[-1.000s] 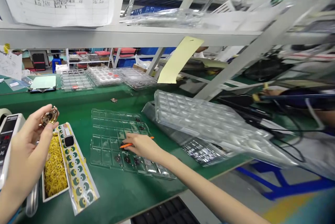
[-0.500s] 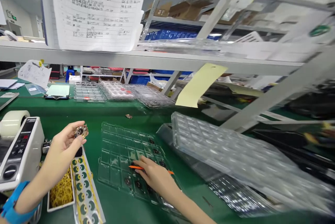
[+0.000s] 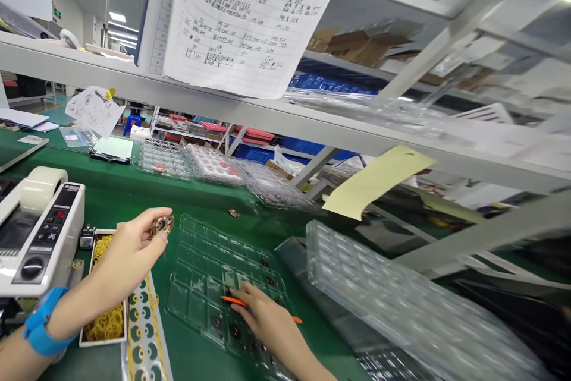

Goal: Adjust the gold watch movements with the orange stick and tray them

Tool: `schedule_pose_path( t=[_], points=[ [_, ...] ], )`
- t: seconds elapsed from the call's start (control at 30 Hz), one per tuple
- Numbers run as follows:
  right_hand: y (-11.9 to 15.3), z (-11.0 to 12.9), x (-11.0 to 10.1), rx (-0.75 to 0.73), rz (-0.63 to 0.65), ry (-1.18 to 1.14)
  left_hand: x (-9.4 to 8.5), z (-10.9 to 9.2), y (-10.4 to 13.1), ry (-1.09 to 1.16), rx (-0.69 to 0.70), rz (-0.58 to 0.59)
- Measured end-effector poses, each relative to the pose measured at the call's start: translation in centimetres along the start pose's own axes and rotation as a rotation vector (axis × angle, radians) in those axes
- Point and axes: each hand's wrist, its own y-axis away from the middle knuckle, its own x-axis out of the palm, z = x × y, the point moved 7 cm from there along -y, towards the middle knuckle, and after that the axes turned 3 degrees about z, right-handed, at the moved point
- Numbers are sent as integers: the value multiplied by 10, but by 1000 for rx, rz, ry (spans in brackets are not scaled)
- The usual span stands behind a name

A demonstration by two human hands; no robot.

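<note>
My left hand [image 3: 136, 250], with a blue band at the wrist, pinches a small round metallic part [image 3: 162, 224] above the green table, left of the clear tray. My right hand [image 3: 267, 315] is over the clear compartment tray [image 3: 196, 274], its fingers closed round an orange tool [image 3: 236, 301] like a pen or tweezers. Whether its fingertips also touch a part in the tray is hidden. Several dark round parts [image 3: 217, 321] sit in the tray's near and right compartments.
A white tape dispenser [image 3: 66, 232] stands at left. Beside it are a box of yellow rings [image 3: 104, 324] and a sticker strip [image 3: 145, 333]. Stacked clear trays [image 3: 379, 280] lean at right. One small part [image 3: 234, 213] lies behind the tray. A shelf beam [image 3: 250, 116] crosses above.
The camera view has tilted and shifted. My left hand, still holding the round part, has moved right, nearer the tray's left edge. My right hand stays over the tray with the orange tool.
</note>
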Motion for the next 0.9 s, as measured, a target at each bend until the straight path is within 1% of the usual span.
schedule_pose_path(
  t=[0.17,0.3,0.43,0.57,0.73,0.9],
  points=[
    [-1,0,-1,-22,15,9,2,-2,1,3,3,6],
    [0,0,1,-32,-2,29,4,-3,2,-19,-5,5],
    [3,1,6,-36,-26,60,5,-1,2,-51,-2,2],
    [3,2,8,-69,-14,73,7,2,2,-36,-13,29],
    [0,3,3,-124,36,43,9,3,2,-26,-31,56],
    [-3,2,-2,-112,49,6,14,5,2,2,-7,82]
  ],
)
